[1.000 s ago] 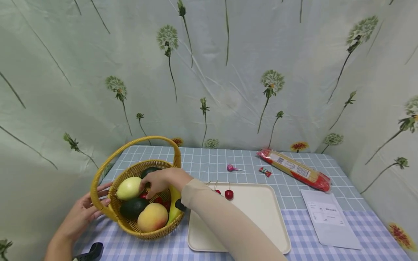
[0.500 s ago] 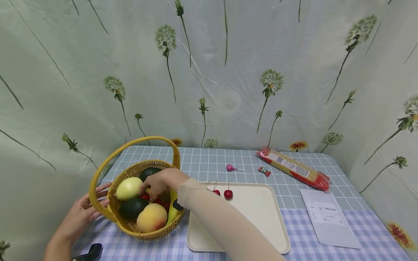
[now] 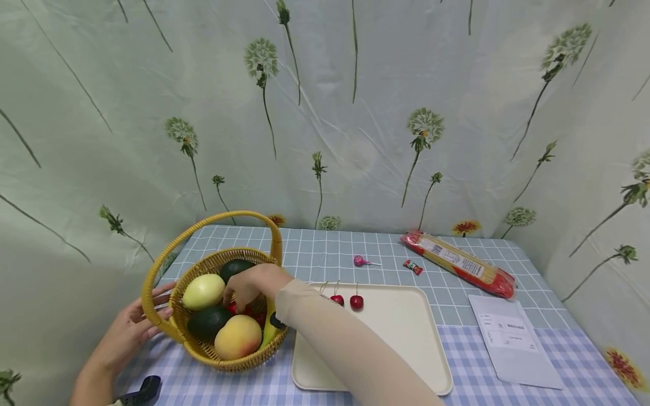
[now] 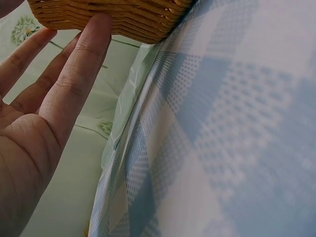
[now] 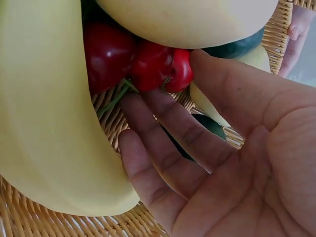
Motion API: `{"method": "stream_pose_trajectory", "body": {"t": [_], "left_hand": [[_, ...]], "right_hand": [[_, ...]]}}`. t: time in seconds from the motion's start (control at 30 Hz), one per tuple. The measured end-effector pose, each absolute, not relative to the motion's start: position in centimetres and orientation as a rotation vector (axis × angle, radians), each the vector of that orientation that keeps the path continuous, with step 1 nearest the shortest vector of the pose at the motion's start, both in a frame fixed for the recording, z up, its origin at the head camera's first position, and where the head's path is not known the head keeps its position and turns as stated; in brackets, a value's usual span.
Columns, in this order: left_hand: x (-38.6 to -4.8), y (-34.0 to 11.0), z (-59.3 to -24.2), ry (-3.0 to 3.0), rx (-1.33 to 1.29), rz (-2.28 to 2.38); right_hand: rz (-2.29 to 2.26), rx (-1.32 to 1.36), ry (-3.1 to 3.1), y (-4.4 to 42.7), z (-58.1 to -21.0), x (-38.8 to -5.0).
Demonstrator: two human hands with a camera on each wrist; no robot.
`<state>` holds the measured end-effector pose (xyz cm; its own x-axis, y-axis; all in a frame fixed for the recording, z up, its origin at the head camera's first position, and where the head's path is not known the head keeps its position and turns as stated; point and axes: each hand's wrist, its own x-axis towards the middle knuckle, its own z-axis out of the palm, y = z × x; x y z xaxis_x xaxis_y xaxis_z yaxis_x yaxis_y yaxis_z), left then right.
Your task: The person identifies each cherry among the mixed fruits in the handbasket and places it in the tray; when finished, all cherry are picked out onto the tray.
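A yellow wicker basket [image 3: 233, 365] with an arched handle holds a peach [image 3: 237, 337], a banana [image 5: 44, 113], a pale yellow-green oval fruit [image 3: 203, 292], dark green avocado-like fruits [image 3: 208, 323] and several red cherries [image 5: 108, 57]. My right hand [image 3: 256, 283] reaches down into it. In the right wrist view, thumb and fingertips pinch one cherry [image 5: 181, 71] beside the others; its far side is hidden. The left hand [image 3: 134, 321] rests with extended fingers against the basket's left outer side, under the handle.
A cream tray [image 3: 401, 338] right of the basket bears several cherries [image 3: 356, 303], partly behind my right forearm. Beyond lie a lollipop [image 3: 359, 260], a small wrapped candy [image 3: 413, 267] and a noodle packet [image 3: 459, 264]. A white labelled envelope [image 3: 513, 341] lies at right.
Inside the basket, my right hand has shifted slightly to the right, away from the yellow-green fruit, its fingers over the cherries. The left hand stays at the basket's side.
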<state>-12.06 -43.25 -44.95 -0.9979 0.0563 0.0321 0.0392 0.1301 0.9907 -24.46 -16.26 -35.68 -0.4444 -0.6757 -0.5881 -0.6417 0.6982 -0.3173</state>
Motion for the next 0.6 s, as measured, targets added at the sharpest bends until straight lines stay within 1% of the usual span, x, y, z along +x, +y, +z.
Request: {"method": "stream_pose_trajectory", "body": {"t": [0.37, 0.6], "left_hand": [[-12.21, -43.26, -44.96, 2.349, 0.082, 2.058], [-12.27, -43.19, -45.07, 2.354, 0.086, 2.050]], "right_hand": [[-0.021, -0.988, 2.208, -16.52, -35.88, -24.22], [-0.043, -1.078, 2.243, -16.45, -36.40, -24.54]]}}
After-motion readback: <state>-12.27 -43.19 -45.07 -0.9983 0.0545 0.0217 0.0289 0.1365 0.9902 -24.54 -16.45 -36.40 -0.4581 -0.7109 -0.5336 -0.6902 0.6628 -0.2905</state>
